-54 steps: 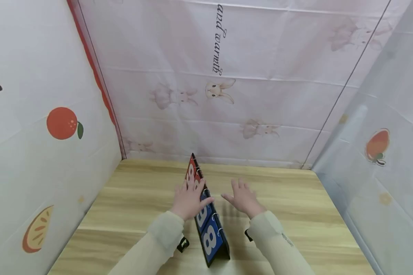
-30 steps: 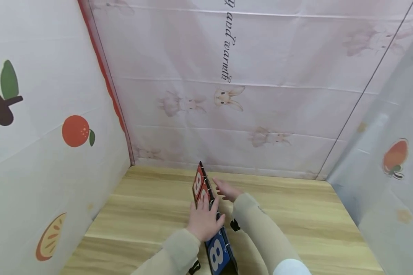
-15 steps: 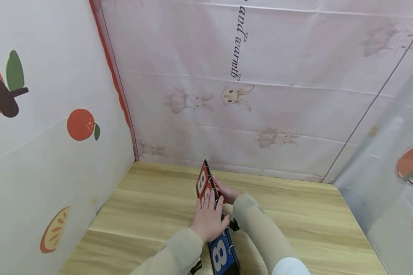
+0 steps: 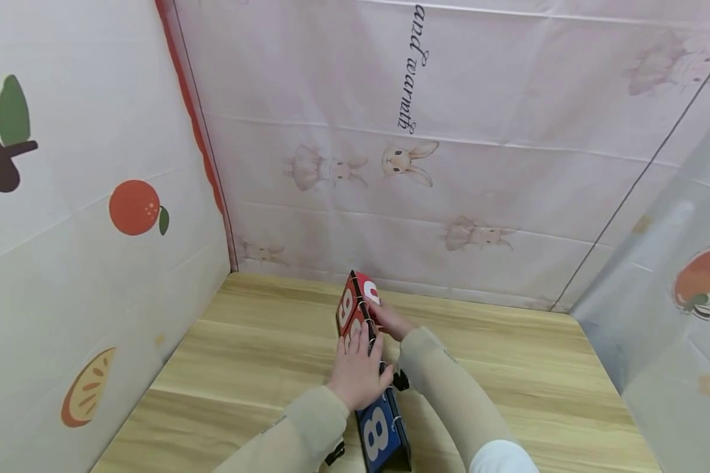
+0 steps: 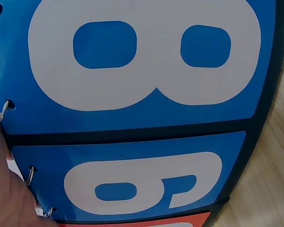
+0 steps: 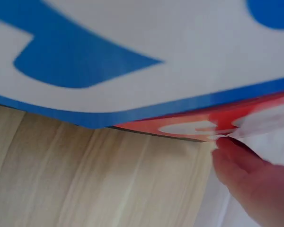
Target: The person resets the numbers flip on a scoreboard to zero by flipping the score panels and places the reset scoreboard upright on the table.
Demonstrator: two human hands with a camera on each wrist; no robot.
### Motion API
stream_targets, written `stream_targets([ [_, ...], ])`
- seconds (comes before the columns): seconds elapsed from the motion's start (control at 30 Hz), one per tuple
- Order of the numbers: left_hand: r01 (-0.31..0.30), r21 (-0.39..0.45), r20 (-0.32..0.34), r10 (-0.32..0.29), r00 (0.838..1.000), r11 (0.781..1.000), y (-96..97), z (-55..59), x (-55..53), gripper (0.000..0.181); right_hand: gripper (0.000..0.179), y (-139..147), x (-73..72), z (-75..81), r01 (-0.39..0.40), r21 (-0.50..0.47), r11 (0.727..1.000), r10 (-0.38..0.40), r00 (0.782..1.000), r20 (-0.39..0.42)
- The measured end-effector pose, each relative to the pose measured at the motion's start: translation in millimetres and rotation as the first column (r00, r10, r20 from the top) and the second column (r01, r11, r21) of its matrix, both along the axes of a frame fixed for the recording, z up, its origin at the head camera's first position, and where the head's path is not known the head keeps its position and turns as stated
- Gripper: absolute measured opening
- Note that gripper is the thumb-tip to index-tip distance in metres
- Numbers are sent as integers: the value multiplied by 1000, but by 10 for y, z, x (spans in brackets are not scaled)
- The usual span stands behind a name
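Observation:
A tent-shaped flip scoreboard with red and blue number cards on metal rings stands lengthwise on the table. My left hand rests on its left side near the middle, fingers extended over a red card. In the left wrist view, the edge of that hand is beside the rings of the blue cards. On the far right side, my right hand pinches a red card with a white digit, held away from the board. The right wrist view shows thumb and fingers at that card's lower edge.
The wood-grain table extends around the scoreboard. Behind it hangs a pink cloth with rabbit prints. Fruit-printed cloths close off the left and right sides.
My right hand has come from the right of the scoreboard to its far right side and grips a red card, which now stands out from the board. My left hand stays on the scoreboard.

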State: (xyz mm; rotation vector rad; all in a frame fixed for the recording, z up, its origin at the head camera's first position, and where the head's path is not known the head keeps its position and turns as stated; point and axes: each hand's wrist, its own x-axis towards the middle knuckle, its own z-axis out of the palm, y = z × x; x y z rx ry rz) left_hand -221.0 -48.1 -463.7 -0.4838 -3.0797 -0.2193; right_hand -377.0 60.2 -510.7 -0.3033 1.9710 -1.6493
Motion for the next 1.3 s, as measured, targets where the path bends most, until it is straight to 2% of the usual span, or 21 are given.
stream_targets([
  [0.1,-2,-9,11,2,1000,1000,2,2,-4,66,75,25,-27,33,173,0,985,-173,985,8],
  [0.23,-6,-19,17,6,1000,1000,-5,-2,-4,67,64,66,-69,96,305,-102,947,-306,952,13],
  [0.33,-13,-19,19,14,1000,1000,-13,10,-1,67,52,73,-94,155,337,-157,928,-343,939,-10],
  [0.43,-14,-17,19,14,1000,1000,-17,23,0,66,46,69,-100,213,362,-170,916,-372,928,-29],
  [0.63,-6,-14,12,7,1000,1000,-8,30,-5,66,54,52,-90,327,389,-190,901,-405,913,-52],
  [0.77,-6,-26,5,6,1000,1000,-8,15,-10,65,66,22,-74,410,376,-252,892,-400,915,-52],
  [0.87,-8,-24,6,8,1000,1000,-10,3,-12,65,75,-1,-66,459,345,-276,897,-374,925,-61],
  [0.97,-8,-19,4,8,1000,1000,-10,2,-9,65,81,-24,-51,500,291,-261,921,-327,939,-107],
  [1.07,-4,-21,0,4,1000,1000,-9,3,-10,66,87,-49,-30,541,222,-192,956,-261,943,-208],
  [1.17,0,-20,-3,0,1000,1000,-9,4,-13,65,89,-72,-23,565,158,-87,983,-179,924,-337],
  [1.3,4,-12,1,-4,1000,1000,-13,-6,-20,65,94,-107,-11,595,96,34,995,-69,884,-463],
])
